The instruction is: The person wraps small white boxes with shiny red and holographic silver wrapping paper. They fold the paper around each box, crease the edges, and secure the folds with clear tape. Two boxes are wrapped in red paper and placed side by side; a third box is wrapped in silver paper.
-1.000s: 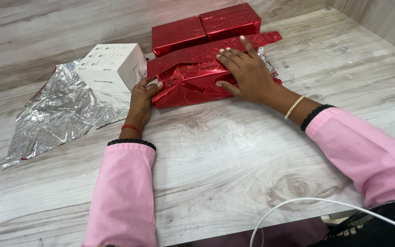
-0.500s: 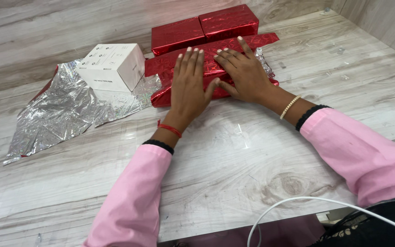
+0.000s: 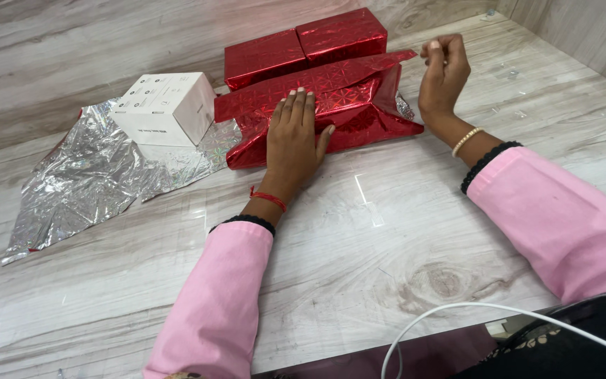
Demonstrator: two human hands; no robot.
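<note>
red foil, embossed and glossy, covers the half-wrapped parcel (image 3: 331, 116) lying at the middle of the wooden table (image 3: 359, 231). its long axis runs left to right, slightly rising toward the far right. the left hand (image 3: 293, 137) lies flat on top of it, palm down, fingers spread and pointing far; it presses the paper and grasps nothing. the right hand (image 3: 443, 70) is raised just past the parcel's right end, fingers pinched together. it appears to hold something very small or thin, possibly a bit of tape, but what it is cannot be told from this view. the loose foil flap (image 3: 380, 67) along the far edge of the parcel stands up and points toward that hand; whether they touch cannot be told. the parcel therefore lies to the left of and nearer than the right hand, and directly under the left, which is the hand closer to it.

two finished red parcels (image 3: 306, 43) sit side by side, touching, just beyond the open one. to the left, a white carton (image 3: 166, 107), closed, stands on a crumpled sheet of silver foil (image 3: 85, 175), its contents not visible. a white cable (image 3: 471, 312) curves across the near right edge of the table. no open container is in view.
</note>
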